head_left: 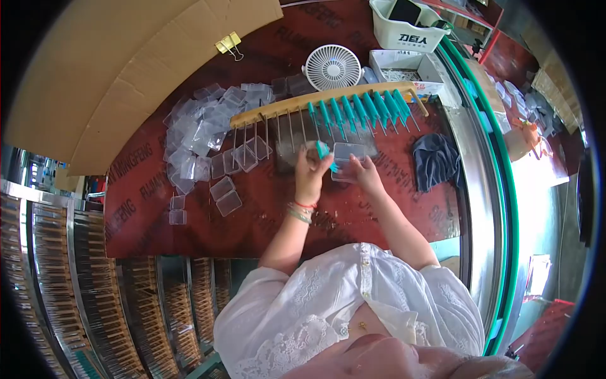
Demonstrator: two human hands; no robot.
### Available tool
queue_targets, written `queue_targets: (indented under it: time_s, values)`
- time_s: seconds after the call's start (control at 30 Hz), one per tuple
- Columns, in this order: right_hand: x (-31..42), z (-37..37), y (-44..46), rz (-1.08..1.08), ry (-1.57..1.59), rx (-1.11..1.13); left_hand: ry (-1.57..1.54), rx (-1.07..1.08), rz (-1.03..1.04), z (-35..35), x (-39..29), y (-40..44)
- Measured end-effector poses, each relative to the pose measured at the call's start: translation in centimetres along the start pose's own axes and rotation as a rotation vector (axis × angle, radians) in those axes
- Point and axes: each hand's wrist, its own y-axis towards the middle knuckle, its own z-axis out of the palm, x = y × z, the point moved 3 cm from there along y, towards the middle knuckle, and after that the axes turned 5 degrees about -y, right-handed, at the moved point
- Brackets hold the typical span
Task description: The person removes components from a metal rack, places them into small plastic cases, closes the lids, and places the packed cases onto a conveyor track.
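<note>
My left hand (pixel 310 174) is closed around a small teal piece (pixel 322 150), just left of a clear plastic box. My right hand (pixel 366 175) grips the right side of that open clear box (pixel 345 151). Beyond both hands lies a wooden rack (pixel 284 108) with metal rods; teal pieces (pixel 366 111) hang on the rods of its right part, while rods at the left are bare. Many clear boxes (pixel 201 129) are piled left of the rack, with some laid out singly nearer to me.
A white fan (pixel 332 67) stands behind the rack, beside a white carton (pixel 404 64) and a white bin (pixel 406 31). A dark cloth (pixel 435 162) lies at the right. Cardboard (pixel 126 69) rises at the back left. A green-edged conveyor (pixel 499 208) runs along the right.
</note>
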Motion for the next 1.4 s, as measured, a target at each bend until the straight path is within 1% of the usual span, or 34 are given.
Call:
queue_targets:
  time_s: [0.03,0.07,0.1,0.13,0.17,0.23,0.27,0.3,0.37,0.43,0.47,0.5,0.53,0.6,0.67,0.7,0.73,0.77,0.83,0.87,0.9,0.97,1.0,1.03,1.07,1.1,1.13,1.17,1.2,1.23,1.3,1.33,1.37,1.4]
  values:
    - [0.2,0.5,-0.4,0.047,0.076,0.044,-0.055,-0.036,-0.020,0.5,0.0,-1.1]
    - [0.4,0.8,-0.7,0.044,0.081,0.041,-0.010,-0.065,0.043,1.1,-0.3,-1.6]
    - [0.4,1.0,-1.2,0.091,0.108,0.010,0.034,-0.094,0.107,1.9,-1.1,-1.8]
    - [0.5,1.2,-1.6,0.138,0.134,-0.020,0.129,-0.122,0.097,1.8,-0.5,-1.7]
    - [0.9,1.4,-2.0,0.133,0.133,-0.021,0.126,-0.119,0.100,1.8,0.0,-2.0]
    - [2.4,1.9,-2.9,0.152,0.234,-0.085,0.090,-0.004,-0.029,1.5,2.2,-2.2]
    - [2.8,1.9,-3.2,0.147,0.237,-0.084,0.400,0.051,0.136,0.4,4.1,-2.3]
    - [3.0,1.9,-3.2,0.158,0.255,-0.074,0.545,0.134,0.277,0.5,3.9,-2.4]
    - [2.7,1.5,-3.0,0.164,0.275,-0.062,0.465,0.244,0.186,-0.2,4.4,-2.0]
    - [2.3,0.8,-2.3,0.025,0.129,-0.069,0.039,0.088,-0.012,-1.3,4.3,1.0]
    - [2.2,0.6,-2.3,0.022,0.132,-0.072,-0.107,-0.107,-0.154,-2.2,4.3,3.1]
    - [2.4,0.5,-2.6,0.044,0.135,-0.061,-0.289,-0.091,-0.026,-1.9,3.5,4.8]
    - [2.5,0.3,-2.8,0.067,0.138,-0.050,-0.137,0.010,0.080,-2.7,4.0,7.4]
    - [1.9,-0.1,-2.5,0.040,0.089,-0.085,0.011,0.111,0.182,-3.6,5.4,9.3]
    - [1.5,-0.8,-2.0,0.009,0.044,-0.119,-0.024,0.004,0.145,-4.6,6.8,9.8]
    - [1.4,-1.0,-2.0,0.051,0.142,-0.092,-0.036,-0.030,0.130,-4.8,6.9,9.8]
    - [1.1,-1.3,-2.0,0.096,0.239,-0.068,0.108,-0.003,0.175,-4.8,6.0,9.3]
    - [0.9,-1.5,-1.9,0.105,0.241,-0.078,0.209,-0.029,0.198,-4.6,5.5,7.5]
    - [0.4,-2.0,-1.5,0.050,0.341,-0.042,0.415,-0.087,0.240,-3.9,4.1,3.8]
    - [0.7,-2.0,-1.8,0.050,0.241,-0.075,0.420,-0.069,0.201,-3.3,3.4,1.2]
    - [1.0,-1.8,-1.9,0.048,0.244,-0.074,0.427,-0.049,0.165,-2.5,2.4,-0.2]
    - [0.9,-1.3,-2.4,0.052,0.157,-0.092,0.633,0.189,0.476,1.1,-1.8,-1.9]
    - [0.3,-1.4,-2.3,0.060,0.156,-0.089,0.902,0.385,0.499,2.0,-1.6,-1.9]
    - [-0.1,-1.5,-1.9,0.002,0.077,-0.056,1.006,0.523,0.412,2.6,-0.6,-1.8]
    - [-0.5,-1.5,-1.6,-0.060,-0.004,-0.018,1.059,0.616,0.386,2.9,0.3,-1.5]
    - [-0.3,-1.1,-1.9,-0.064,-0.007,-0.008,1.113,0.710,0.365,2.8,1.2,-1.3]
    - [-0.1,-0.8,-2.5,-0.089,0.019,-0.059,1.120,0.703,0.371,2.2,1.7,-1.3]
    - [0.2,-0.5,-2.9,-0.113,0.047,-0.112,1.036,0.725,0.313,1.7,2.3,-1.2]
    - [0.1,-0.7,-2.8,-0.091,-0.040,-0.140,0.951,0.747,0.254,1.7,2.3,-1.2]
    - [-0.2,-0.7,-2.7,-0.094,-0.039,-0.136,0.955,0.745,0.257,1.8,2.4,-1.7]
    - [0.1,0.1,-3.2,-0.168,0.101,-0.027,0.717,0.231,0.383,1.4,1.4,-3.1]
    - [0.6,0.7,-3.8,-0.165,0.105,-0.029,0.546,0.234,0.232,0.4,3.3,-3.4]
    - [1.1,1.5,-4.7,-0.134,0.207,0.103,0.372,0.212,0.087,-0.6,5.2,-3.7]
    - [1.7,2.2,-5.4,-0.103,0.309,0.234,-0.004,0.067,-0.168,-0.6,4.6,-3.6]
